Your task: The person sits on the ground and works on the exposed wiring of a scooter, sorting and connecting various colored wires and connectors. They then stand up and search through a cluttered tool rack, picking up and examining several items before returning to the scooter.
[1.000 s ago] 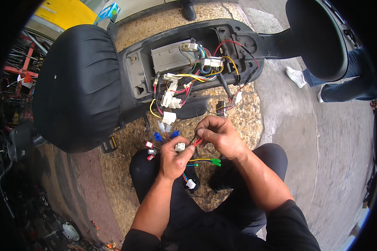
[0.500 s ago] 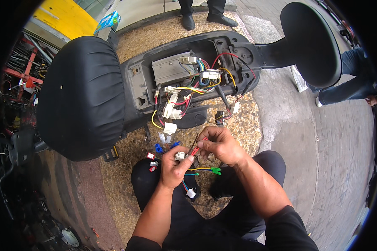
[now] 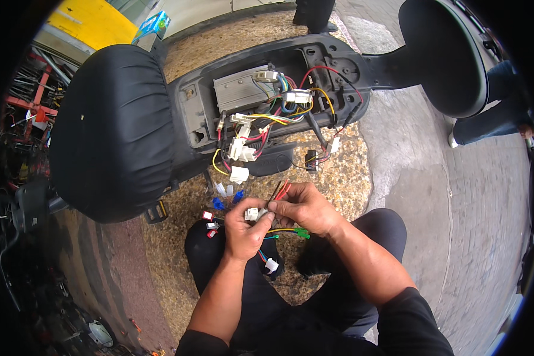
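My left hand point(image 3: 248, 236) grips a wiring bundle with a white connector point(image 3: 251, 214). My right hand point(image 3: 304, 210) pinches the red and black wires point(image 3: 283, 190) beside it, their upper ends poking out above my fingers. Other plugs dangle around my hands: blue connectors point(image 3: 218, 203), red-and-white ones point(image 3: 209, 216), a green one point(image 3: 302, 234) and a white one point(image 3: 272, 266). Beyond them, an open scooter body point(image 3: 199, 83) holds a silver controller box point(image 3: 238, 88) and a tangle of wires with white connectors point(image 3: 238, 174).
A black padded seat point(image 3: 110, 130) is at the left, a black backrest point(image 3: 439, 53) at the right. Other people's legs show at top point(image 3: 311, 15) and right point(image 3: 474, 121). Red metal racks with parts point(image 3: 32, 95) line the left edge. Speckled paving point(image 3: 166, 279) lies under my knees.
My fingers have shifted along the wires; the red and black ends now stick up higher above them. The person's legs at the top have moved rightward; the view has tilted slightly.
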### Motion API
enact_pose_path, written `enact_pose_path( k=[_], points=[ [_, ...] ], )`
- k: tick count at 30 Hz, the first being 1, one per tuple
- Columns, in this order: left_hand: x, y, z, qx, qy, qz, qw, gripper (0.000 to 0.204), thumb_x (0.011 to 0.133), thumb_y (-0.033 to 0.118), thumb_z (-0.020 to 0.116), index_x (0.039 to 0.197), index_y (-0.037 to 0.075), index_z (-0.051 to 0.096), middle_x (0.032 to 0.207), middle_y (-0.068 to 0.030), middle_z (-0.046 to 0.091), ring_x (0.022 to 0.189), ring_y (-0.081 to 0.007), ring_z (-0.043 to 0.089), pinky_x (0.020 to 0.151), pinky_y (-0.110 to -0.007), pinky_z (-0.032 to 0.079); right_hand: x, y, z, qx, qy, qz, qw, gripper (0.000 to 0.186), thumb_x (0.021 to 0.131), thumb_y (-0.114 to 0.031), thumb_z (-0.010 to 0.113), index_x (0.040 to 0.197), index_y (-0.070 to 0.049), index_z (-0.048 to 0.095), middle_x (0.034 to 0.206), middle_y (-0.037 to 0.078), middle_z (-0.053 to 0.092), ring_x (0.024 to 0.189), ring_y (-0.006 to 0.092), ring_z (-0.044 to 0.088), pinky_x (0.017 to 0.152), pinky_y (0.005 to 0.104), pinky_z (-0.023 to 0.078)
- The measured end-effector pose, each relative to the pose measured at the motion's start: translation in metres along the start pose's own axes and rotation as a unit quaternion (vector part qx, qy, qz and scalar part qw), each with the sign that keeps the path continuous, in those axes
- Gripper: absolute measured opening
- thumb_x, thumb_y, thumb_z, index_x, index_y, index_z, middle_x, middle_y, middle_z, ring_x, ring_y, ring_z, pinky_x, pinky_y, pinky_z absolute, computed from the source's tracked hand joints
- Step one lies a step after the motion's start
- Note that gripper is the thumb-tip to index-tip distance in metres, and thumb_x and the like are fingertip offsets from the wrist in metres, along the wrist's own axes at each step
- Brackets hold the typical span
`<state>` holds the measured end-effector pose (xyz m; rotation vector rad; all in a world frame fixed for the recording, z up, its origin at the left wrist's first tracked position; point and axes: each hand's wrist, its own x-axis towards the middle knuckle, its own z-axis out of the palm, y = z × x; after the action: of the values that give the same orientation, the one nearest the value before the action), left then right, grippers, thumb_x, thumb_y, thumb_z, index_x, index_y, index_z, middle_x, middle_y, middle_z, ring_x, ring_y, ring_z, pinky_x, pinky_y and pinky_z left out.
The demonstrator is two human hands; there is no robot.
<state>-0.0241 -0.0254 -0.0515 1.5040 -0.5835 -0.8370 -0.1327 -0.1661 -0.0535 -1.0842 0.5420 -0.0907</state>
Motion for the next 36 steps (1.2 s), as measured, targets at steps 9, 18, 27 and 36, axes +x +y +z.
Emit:
enact_pose_path(
  k=[9,18,27,36],
  points=[
    [0.001,-0.011,0.001,0.119,0.048,0.068,0.989,0.017,0.077,-0.004,0.073,0.093,-0.001,0.066,0.088,-0.0069,0.066,0.082,-0.0142,0.062,0.074,-0.027,0.049,0.003,0.014,0.006,0.004,0.053,-0.025,0.998,0.012,0.087,-0.012,0.066,0.087,0.0,0.065,0.07,0.003,0.064,0.061,0.008,0.056,0.054,0.0255,0.045],
    [-0.001,-0.003,0.004,0.058,0.056,0.026,0.996,0.011,0.083,0.001,0.07,0.092,0.0,0.063,0.078,-0.0009,0.063,0.068,-0.0065,0.055,0.06,-0.024,0.046,0.003,0.022,0.015,0.009,0.099,-0.09,0.991,0.01,0.087,-0.01,0.068,0.084,-0.001,0.067,0.068,0.001,0.063,0.062,0.0078,0.056,0.056,0.026,0.046],
    [0.001,-0.001,0.0,0.041,0.024,0.021,0.999,0.009,0.085,0.004,0.068,0.091,0.002,0.061,0.076,0.0019,0.059,0.066,-0.0043,0.051,0.057,-0.022,0.042,0.003,0.013,0.006,0.031,0.061,-0.083,0.994,0.012,0.09,-0.012,0.069,0.09,-0.001,0.064,0.076,0.002,0.065,0.065,0.0071,0.057,0.059,0.0252,0.048],
    [-0.003,0.003,0.002,0.07,-0.017,0.014,0.997,0.006,0.088,0.006,0.067,0.087,0.001,0.062,0.071,0.0041,0.057,0.065,-0.0038,0.048,0.057,-0.023,0.04,0.002,0.007,0.004,0.059,0.076,-0.104,0.99,0.011,0.091,-0.009,0.067,0.085,-0.001,0.065,0.073,0.004,0.066,0.063,0.0081,0.059,0.058,0.0243,0.049]
  ],
)
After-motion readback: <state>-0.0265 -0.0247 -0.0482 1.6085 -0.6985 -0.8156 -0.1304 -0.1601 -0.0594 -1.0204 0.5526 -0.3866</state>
